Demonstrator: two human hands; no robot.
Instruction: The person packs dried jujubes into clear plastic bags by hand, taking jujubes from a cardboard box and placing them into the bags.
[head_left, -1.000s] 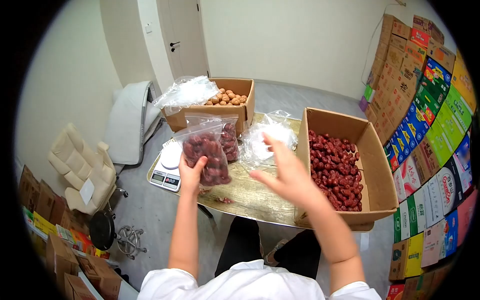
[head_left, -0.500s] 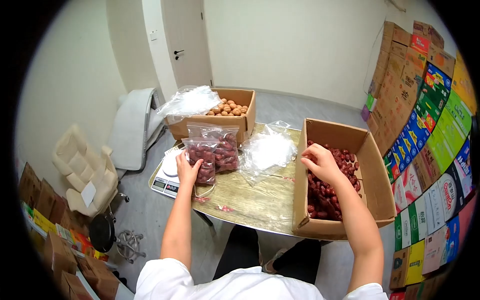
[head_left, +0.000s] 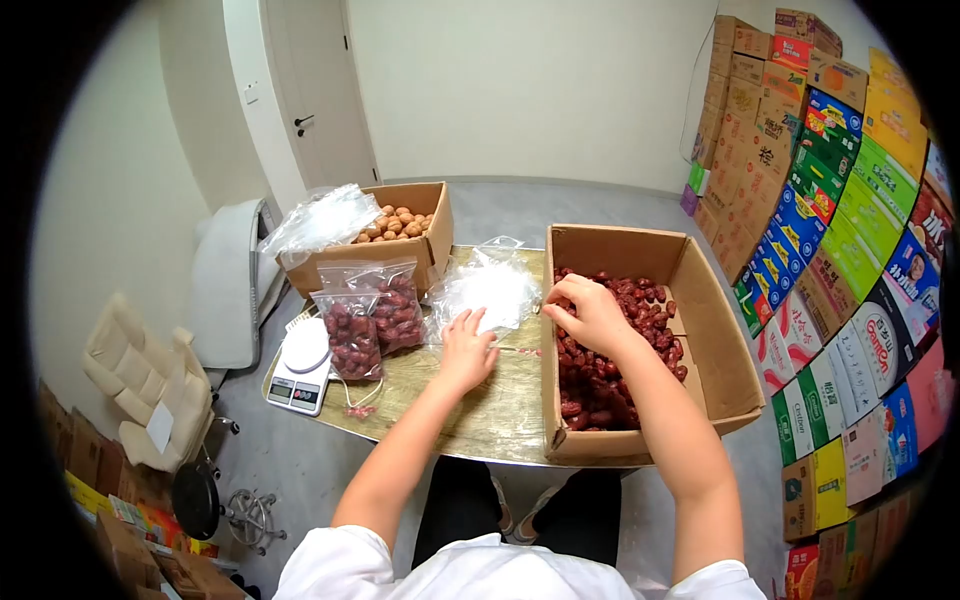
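My left hand [head_left: 468, 350] reaches with spread fingers to the near edge of a pile of clear plastic bags [head_left: 486, 290] in the middle of the table. Over the left wall of the carton of red dates [head_left: 640, 300] is my right hand [head_left: 588, 310], its fingers curled together; whether they hold anything is too small to tell. Two filled bags of dates stand side by side, the nearer one [head_left: 352, 340] in front of the other [head_left: 398, 310], with no hand on them.
A white kitchen scale [head_left: 303, 365] lies at the table's left edge. Behind the filled bags stands a carton of walnuts [head_left: 440, 225] with more clear bags [head_left: 325, 222] on it. A cream chair [head_left: 150, 380] is at left; stacked boxes [head_left: 830, 250] line the right.
My left hand has let go of the nearer filled bag, now standing by the other, and moved right to the clear bags. My right hand went from over the clear bags to the date carton.
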